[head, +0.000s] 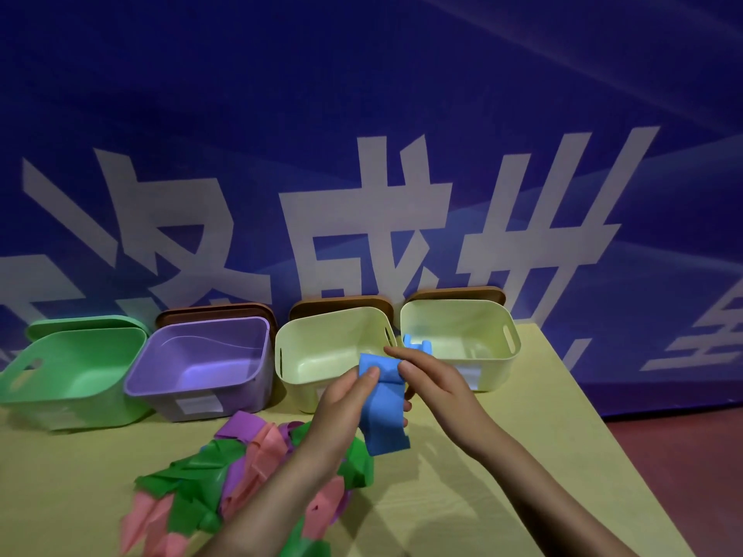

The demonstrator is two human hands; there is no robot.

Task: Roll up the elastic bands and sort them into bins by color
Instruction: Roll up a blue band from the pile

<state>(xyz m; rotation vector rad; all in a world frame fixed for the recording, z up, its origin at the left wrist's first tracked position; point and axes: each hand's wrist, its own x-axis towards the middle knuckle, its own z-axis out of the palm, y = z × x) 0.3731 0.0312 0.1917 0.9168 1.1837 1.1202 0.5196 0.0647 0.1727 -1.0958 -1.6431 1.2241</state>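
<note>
A blue elastic band (384, 412) hangs above the table in front of the bins, its top end folded over. My left hand (345, 400) pinches the fold from the left and my right hand (432, 375) pinches it from the right. Below my left forearm lies a pile of green, pink and purple bands (225, 480). At the back stand a green bin (76, 367), a purple bin (201, 363) and two pale yellow bins (321, 347) (458, 335). A light blue piece (418, 342) shows between the two yellow bins, behind my right hand.
The yellow table (502, 456) ends at a slanted right edge, with reddish floor (675, 468) beyond. Brown lids (217, 311) lean behind the bins against a blue banner wall (362, 114) with white characters.
</note>
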